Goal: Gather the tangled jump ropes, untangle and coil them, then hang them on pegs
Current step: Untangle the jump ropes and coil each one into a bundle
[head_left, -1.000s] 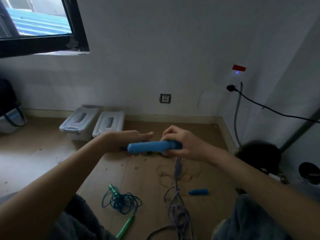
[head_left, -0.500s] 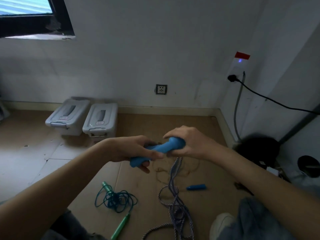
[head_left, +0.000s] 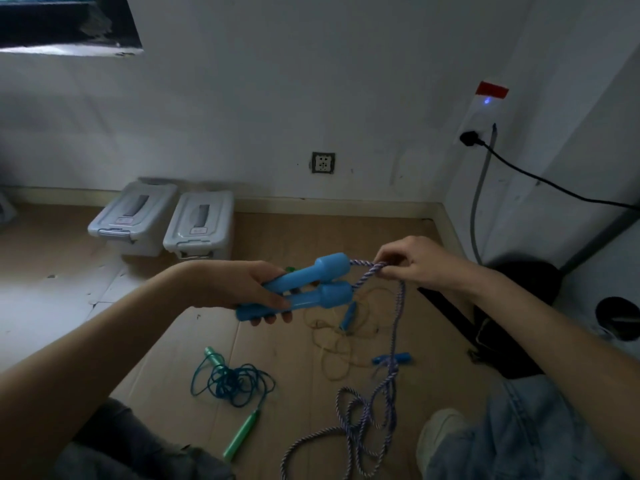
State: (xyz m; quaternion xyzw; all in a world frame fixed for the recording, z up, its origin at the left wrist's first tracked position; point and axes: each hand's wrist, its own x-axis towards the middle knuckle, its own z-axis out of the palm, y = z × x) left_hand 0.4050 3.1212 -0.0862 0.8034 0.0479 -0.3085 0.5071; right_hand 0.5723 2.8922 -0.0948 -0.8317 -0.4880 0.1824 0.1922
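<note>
Your left hand (head_left: 239, 289) grips both blue handles (head_left: 308, 285) together, and your right hand (head_left: 412, 265) pinches the purple braided rope (head_left: 394, 327) just beside them, so coiling of this rope looks barely begun: most of it trails loose on the floor (head_left: 166, 341). The teal rope (head_left: 235, 379) and tan rope (head_left: 332, 351) lie untouched in tangles. No pegs are in view.

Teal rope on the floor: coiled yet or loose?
Loose. The teal rope lies in a tangled heap on the floor, one green handle stretched out away from it.
</note>
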